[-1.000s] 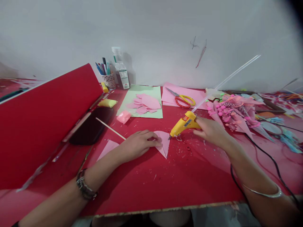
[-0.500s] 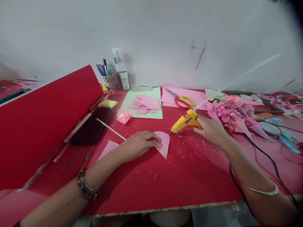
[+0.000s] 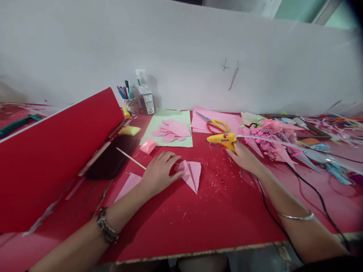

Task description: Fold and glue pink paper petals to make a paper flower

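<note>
The left hand (image 3: 159, 170) rests flat, fingers spread, grip empty, on the red counter (image 3: 227, 211), touching the folded pink paper cone (image 3: 191, 173) at its 3 o'clock. The right hand (image 3: 242, 155), at 3 o'clock of the cone, grips the yellow plastic glue gun (image 3: 222, 139), lying sideways on the counter, nozzle toward 9 o'clock.

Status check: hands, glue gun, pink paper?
Left hand flat beside folded pink paper piece. Right hand grips yellow glue gun, away from paper. Nothing between.

Bottle label (image 3: 148, 99) seemingly printed, nothing legible
</note>
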`<act>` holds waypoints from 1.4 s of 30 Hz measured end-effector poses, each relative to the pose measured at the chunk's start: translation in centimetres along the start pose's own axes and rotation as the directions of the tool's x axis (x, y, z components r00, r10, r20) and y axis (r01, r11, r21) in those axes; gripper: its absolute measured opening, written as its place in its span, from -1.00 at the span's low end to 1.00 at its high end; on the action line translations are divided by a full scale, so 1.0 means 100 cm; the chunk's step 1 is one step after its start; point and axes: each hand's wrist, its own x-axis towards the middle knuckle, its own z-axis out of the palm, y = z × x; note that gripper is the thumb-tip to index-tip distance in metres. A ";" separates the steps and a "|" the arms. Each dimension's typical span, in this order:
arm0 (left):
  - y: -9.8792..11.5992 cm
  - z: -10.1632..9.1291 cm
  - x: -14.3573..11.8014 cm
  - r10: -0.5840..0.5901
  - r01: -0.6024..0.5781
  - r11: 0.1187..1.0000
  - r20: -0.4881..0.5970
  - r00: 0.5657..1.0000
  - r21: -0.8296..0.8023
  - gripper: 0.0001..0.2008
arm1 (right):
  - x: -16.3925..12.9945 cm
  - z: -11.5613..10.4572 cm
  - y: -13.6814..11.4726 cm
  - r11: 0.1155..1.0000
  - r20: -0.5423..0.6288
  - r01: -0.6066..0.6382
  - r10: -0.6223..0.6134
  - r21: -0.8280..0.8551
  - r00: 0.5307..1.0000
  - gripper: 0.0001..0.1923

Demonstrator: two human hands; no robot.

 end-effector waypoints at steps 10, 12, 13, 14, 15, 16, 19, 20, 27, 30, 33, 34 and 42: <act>0.003 0.010 0.001 -0.107 0.110 0.988 0.032 0.994 -0.108 -0.81 | -0.003 -0.021 -0.013 0.930 0.063 -0.076 0.106 -0.360 0.992 -0.63; 0.003 0.010 0.001 -0.107 0.114 0.980 0.052 0.993 -0.160 -0.87 | -0.007 -0.028 -0.016 0.897 0.034 -0.096 0.123 -0.430 0.992 -0.57; 0.003 0.009 0.001 -0.106 0.114 0.976 0.056 0.993 -0.188 -0.89 | -0.010 -0.031 -0.017 0.880 0.020 -0.113 0.137 -0.462 0.990 -0.54; 0.002 0.009 0.001 -0.106 0.115 0.970 0.053 0.993 -0.213 -0.90 | -0.013 -0.035 -0.019 0.861 0.012 -0.129 0.155 -0.492 0.988 -0.53; 0.002 0.009 0.001 -0.109 0.115 0.965 0.041 0.993 -0.234 -0.91 | -0.015 -0.040 -0.020 0.843 0.014 -0.145 0.178 -0.518 0.984 -0.54; 0.002 0.008 0.001 -0.112 0.115 0.961 0.025 0.993 -0.251 -0.90 | -0.018 -0.044 -0.022 0.826 0.026 -0.157 0.203 -0.541 0.979 -0.57; 0.002 0.007 0.000 -0.146 0.137 0.949 -0.011 0.989 -0.284 -0.84 | -0.025 -0.053 -0.031 0.813 0.100 -0.166 0.265 -0.558 0.959 -0.69; 0.002 0.007 0.000 -0.162 0.149 0.945 -0.021 0.987 -0.292 -0.83 | -0.027 -0.054 -0.035 0.838 0.146 -0.148 0.259 -0.525 0.955 -0.68; 0.006 0.002 0.001 -0.089 0.002 0.905 -0.185 0.979 -0.425 -0.93 | -0.030 -0.032 -0.075 0.948 0.320 -0.050 -0.057 0.315 0.946 -0.58; 0.011 -0.001 0.000 -0.033 -0.072 0.876 -0.207 0.978 -0.476 -0.97 | -0.030 -0.017 -0.084 0.794 0.352 -0.138 -0.101 0.592 0.930 -0.53; 0.014 -0.002 -0.002 -0.041 -0.066 0.870 -0.205 0.978 -0.488 -0.97 | -0.030 -0.010 -0.088 0.620 0.378 -0.203 -0.164 0.758 0.911 -0.65; 0.015 -0.002 -0.002 -0.050 -0.060 0.867 -0.206 0.977 -0.494 -0.97 | -0.031 -0.009 -0.089 0.576 0.379 -0.214 -0.182 0.789 0.907 -0.66; 0.021 -0.004 -0.002 -0.183 0.083 0.770 -0.094 0.979 -0.633 -0.94 | -0.033 -0.010 -0.094 0.400 0.338 -0.225 -0.239 0.888 0.910 -0.59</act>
